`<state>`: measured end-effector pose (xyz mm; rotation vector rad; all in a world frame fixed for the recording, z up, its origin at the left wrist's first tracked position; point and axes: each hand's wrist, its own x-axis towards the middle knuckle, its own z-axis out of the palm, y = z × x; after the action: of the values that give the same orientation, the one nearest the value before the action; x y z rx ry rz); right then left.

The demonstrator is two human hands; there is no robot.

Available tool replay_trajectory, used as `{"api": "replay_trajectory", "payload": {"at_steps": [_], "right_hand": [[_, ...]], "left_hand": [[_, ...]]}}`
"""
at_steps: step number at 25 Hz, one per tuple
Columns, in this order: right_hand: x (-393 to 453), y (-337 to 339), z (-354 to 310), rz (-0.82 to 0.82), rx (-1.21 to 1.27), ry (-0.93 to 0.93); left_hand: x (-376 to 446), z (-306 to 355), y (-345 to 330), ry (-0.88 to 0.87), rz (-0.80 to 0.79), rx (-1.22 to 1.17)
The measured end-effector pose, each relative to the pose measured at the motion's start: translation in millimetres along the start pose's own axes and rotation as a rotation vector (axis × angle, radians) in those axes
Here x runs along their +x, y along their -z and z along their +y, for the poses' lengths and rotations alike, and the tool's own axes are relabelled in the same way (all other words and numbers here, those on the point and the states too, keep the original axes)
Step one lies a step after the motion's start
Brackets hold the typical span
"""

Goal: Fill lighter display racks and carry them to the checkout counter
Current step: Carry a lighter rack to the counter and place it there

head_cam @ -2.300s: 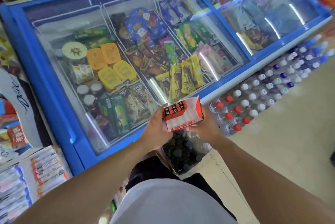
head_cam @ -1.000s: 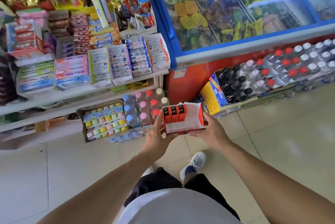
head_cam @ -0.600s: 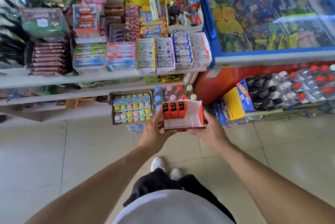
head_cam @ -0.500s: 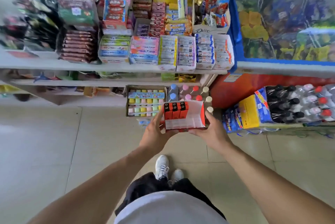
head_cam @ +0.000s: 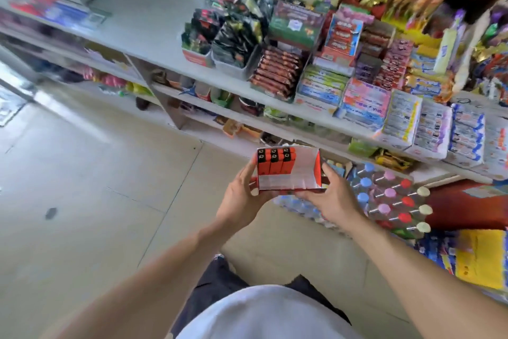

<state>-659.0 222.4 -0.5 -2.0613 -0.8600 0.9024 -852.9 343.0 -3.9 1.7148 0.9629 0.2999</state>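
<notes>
Orange lighters (head_cam: 275, 164) fill only the end of the rack (head_cam: 288, 173) nearest the left hand (head_cam: 242, 195), which grips that side; the right hand (head_cam: 330, 195) grips the other. Tilting the rack toward the bare end beside the right hand could slide or topple them.

The single head-worn camera looks steeply down and forward, close over the hands (head_cam: 288, 198), toward shelves (head_cam: 275, 113).
</notes>
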Motion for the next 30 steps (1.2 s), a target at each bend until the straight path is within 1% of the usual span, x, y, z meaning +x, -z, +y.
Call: {"api": "replay_trajectory", "payload": {"at_steps": [3,7,12,15,19,22,25,28,30], "right_hand": [[38.9,-49.1,-50.9,-0.016,0.009,-0.033],[97.1,-107.7,-118.2,-0.041,-0.062,0.021],[185.1,-140.7,-178.8,-0.1,-0.122,0.099],[243.8,-152.3,-218.6,-0.149,-0.091,0.181],[304.9,-145.0,-268.6,-0.175,-0.08,0.288],[347.9,-127.1,-298.4,-0.167,-0.053,0.307],[381.9,-104.5,-314.6,-0.044,-0.042,0.297],[412.1,-77.8,-321.4,0.065,-0.018,0.244],[433.8,-54.7,-328.1,0.156,-0.017,0.191]], "left_hand": [[27.4,-19.6,73.4,0.0,0.016,0.058],[69.3,-42.3,161.9,0.009,0.079,0.094],[127.5,-51.4,229.9,0.039,0.166,0.112],[168.6,-45.2,265.1,0.057,0.254,0.107],[216.0,-14.9,301.8,0.023,0.355,0.141],[269.6,3.8,321.7,-0.021,0.365,0.149],[330.5,21.2,329.9,-0.051,0.31,0.18],[389.8,47.0,331.3,-0.174,0.238,0.151],[439.6,64.4,330.5,-0.249,0.158,0.16]]}}
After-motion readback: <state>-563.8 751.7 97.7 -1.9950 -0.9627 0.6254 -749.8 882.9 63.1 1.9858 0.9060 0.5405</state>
